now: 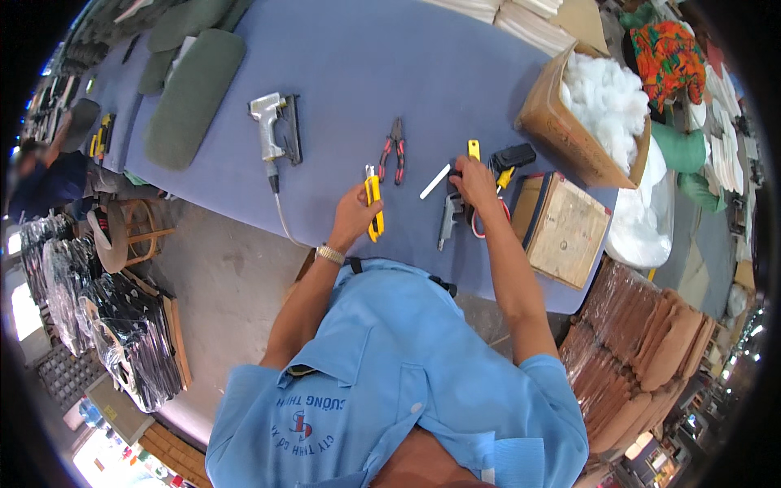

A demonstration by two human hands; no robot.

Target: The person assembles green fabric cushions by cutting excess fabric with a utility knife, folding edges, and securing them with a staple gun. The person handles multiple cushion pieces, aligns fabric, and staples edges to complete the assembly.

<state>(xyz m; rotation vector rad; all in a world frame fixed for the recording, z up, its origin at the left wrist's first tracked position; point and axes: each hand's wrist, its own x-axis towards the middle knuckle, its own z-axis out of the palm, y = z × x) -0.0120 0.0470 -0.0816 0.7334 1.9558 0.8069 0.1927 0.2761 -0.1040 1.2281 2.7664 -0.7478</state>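
Left hand (355,213) wrapped around a yellow utility knife (374,207) at the near edge of the blue table (366,73), right hand (474,180) resting fingers-down beside a white stick (435,180), grip unclear, red-handled pliers (394,150) between.

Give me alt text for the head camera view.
A person's left hand grips a yellow utility knife on a blue padded table, while the right hand rests beside a grey metal air blow gun. Red-handled pliers lie between them.
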